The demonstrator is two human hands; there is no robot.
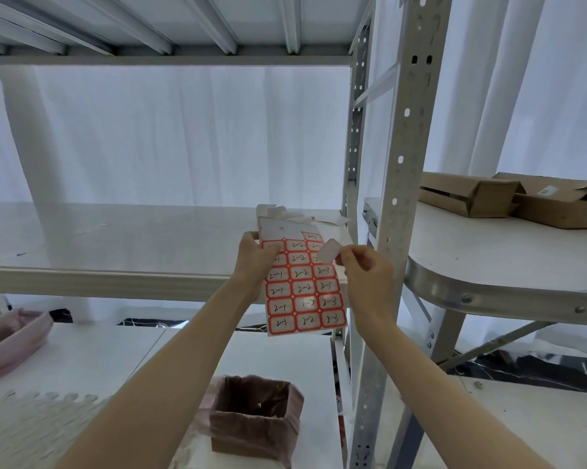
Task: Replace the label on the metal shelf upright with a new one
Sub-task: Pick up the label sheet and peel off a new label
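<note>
My left hand [255, 255] grips the upper left edge of a sheet of red-bordered labels [305, 292] with handwritten numbers, held upright in front of the shelf edge. My right hand [366, 269] pinches one small label [329, 250] between thumb and fingers, its pale back facing me, lifted off the sheet's upper right part. The grey perforated metal upright [402, 164] stands just right of my right hand. I can make out no label on the upright's visible face.
Scraps of white paper [285, 213] lie on the white shelf [116, 231] behind the sheet. A small box lined with a pink bag [254, 418] sits on the lower surface. Cardboard boxes [471, 194] rest on a round-edged table [488, 292] to the right.
</note>
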